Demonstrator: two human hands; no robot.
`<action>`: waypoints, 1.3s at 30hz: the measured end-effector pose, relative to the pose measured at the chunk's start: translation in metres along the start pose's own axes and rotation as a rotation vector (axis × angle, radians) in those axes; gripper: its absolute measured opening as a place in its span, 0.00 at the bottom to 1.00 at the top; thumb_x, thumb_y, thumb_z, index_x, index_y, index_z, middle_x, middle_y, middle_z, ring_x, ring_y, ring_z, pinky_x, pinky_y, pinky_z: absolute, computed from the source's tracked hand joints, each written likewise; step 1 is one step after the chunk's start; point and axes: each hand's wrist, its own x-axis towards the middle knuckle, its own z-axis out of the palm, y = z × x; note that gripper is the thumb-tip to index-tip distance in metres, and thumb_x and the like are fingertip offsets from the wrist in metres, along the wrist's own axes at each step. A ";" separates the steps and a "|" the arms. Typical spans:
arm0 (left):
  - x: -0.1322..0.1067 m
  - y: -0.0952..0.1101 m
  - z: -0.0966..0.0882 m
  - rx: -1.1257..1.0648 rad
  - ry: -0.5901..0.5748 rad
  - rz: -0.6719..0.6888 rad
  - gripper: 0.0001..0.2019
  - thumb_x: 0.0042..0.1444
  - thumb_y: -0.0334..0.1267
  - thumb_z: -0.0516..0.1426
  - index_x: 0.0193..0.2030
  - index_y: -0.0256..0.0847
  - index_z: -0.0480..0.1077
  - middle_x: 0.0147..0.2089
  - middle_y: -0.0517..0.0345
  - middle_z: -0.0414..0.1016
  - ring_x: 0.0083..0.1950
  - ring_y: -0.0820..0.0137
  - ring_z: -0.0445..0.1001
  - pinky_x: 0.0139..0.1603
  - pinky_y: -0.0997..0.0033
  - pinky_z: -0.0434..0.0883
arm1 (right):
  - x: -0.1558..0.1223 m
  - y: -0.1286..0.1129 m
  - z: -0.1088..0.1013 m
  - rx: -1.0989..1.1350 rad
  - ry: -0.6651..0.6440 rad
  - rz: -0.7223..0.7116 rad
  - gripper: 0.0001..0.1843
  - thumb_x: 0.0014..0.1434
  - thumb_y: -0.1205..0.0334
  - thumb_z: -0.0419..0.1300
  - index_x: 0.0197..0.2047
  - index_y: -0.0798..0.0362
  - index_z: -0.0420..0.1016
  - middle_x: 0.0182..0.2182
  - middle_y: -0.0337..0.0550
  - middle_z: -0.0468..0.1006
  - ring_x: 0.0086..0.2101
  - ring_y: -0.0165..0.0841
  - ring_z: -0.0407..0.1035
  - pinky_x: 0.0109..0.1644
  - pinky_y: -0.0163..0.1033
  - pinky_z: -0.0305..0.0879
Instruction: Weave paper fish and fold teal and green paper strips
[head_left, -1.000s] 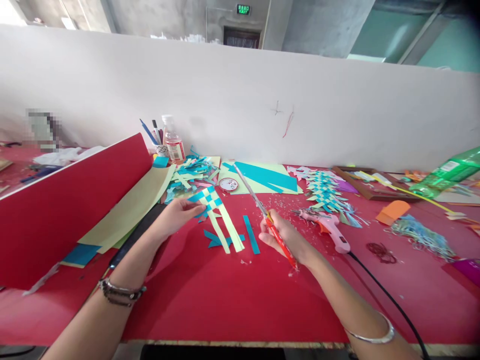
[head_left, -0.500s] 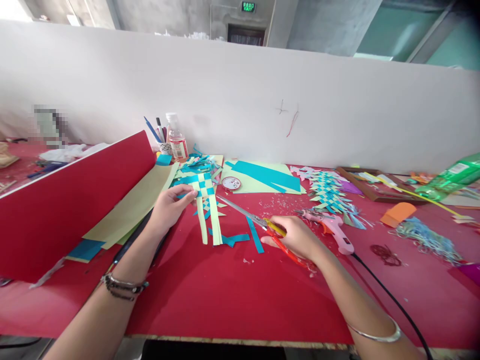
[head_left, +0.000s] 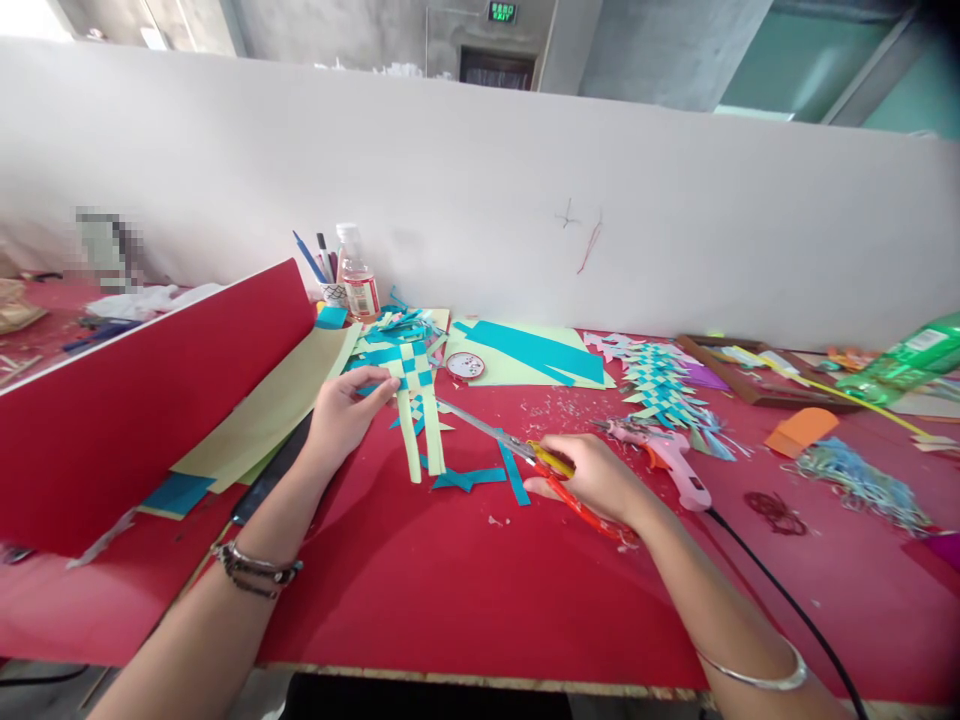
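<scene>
My left hand (head_left: 343,412) pinches the left edge of a small woven mat of blue and pale green paper strips (head_left: 409,372), held up a little off the red table (head_left: 465,590), its long green tails hanging toward me. My right hand (head_left: 592,476) grips the orange-handled scissors (head_left: 525,452). Their blades point left toward the green tails, almost touching them. Loose blue strips (head_left: 480,473) lie on the table just under the blades.
A pink glue gun (head_left: 670,458) with a black cord lies right of my right hand. A second woven piece (head_left: 660,385) and blue-and-green sheets (head_left: 525,355) sit behind. A rolled red sheet (head_left: 142,400), a bottle (head_left: 356,275) and a pen cup stand at left; paper scraps at right.
My left hand lifted the woven piece and turned its tails toward me. My right hand swung the scissors from pointing away to pointing left at the strips.
</scene>
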 end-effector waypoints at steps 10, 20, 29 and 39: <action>-0.003 0.008 0.003 -0.042 -0.078 -0.028 0.09 0.47 0.42 0.55 0.26 0.38 0.69 0.22 0.63 0.71 0.26 0.76 0.69 0.31 0.79 0.65 | 0.000 -0.001 0.003 -0.014 0.011 -0.005 0.16 0.45 0.47 0.56 0.26 0.53 0.67 0.20 0.37 0.67 0.21 0.27 0.57 0.23 0.31 0.45; 0.000 -0.004 0.001 -0.057 0.018 0.023 0.08 0.47 0.42 0.55 0.26 0.39 0.68 0.22 0.64 0.70 0.26 0.76 0.68 0.30 0.79 0.65 | -0.001 -0.002 0.000 -0.102 0.142 -0.042 0.14 0.46 0.50 0.56 0.29 0.52 0.65 0.25 0.39 0.70 0.24 0.29 0.61 0.25 0.31 0.48; -0.002 0.001 0.004 -0.050 -0.005 0.020 0.09 0.47 0.42 0.55 0.25 0.39 0.68 0.21 0.64 0.70 0.25 0.76 0.68 0.30 0.79 0.65 | -0.002 -0.003 0.000 -0.087 0.092 -0.033 0.15 0.46 0.48 0.56 0.28 0.52 0.64 0.25 0.40 0.71 0.24 0.30 0.61 0.25 0.31 0.47; -0.005 0.008 0.010 -0.113 -0.051 -0.024 0.08 0.47 0.41 0.55 0.25 0.38 0.69 0.22 0.63 0.70 0.25 0.75 0.69 0.30 0.79 0.66 | -0.001 0.001 -0.001 -0.078 0.043 -0.015 0.16 0.47 0.48 0.55 0.23 0.53 0.62 0.19 0.36 0.66 0.21 0.27 0.57 0.24 0.31 0.45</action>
